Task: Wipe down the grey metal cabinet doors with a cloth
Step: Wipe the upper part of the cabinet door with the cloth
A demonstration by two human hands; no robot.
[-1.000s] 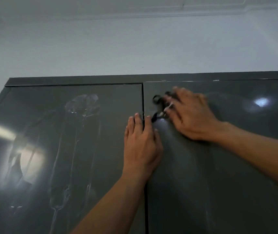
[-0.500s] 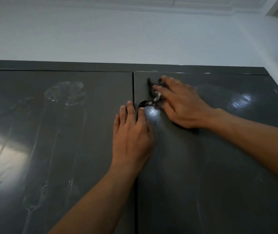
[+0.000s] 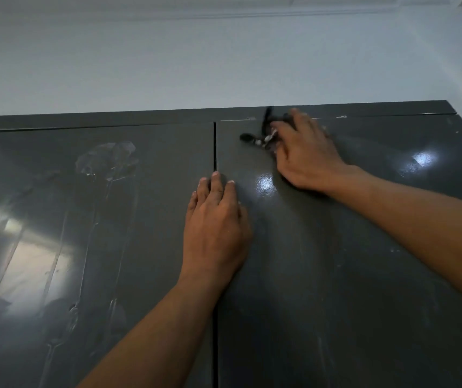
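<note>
Hands: left hand (image 3: pixel 215 219) lies flat, fingers straight, over the seam (image 3: pixel 214 147), holding nothing. Left door (image 3: pixel 92 247), glossy grey metal, is smeared and streaked, so probably unwiped. Right door (image 3: pixel 336 275) has faint streaks low down. Right hand (image 3: pixel 305 158) grips a dark crumpled cloth (image 3: pixel 263 135) at its top edge. Most of the job looks undone.

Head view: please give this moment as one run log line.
left hand: flat on door seam | right hand: holds cloth at top of right door | left door: marks
</note>
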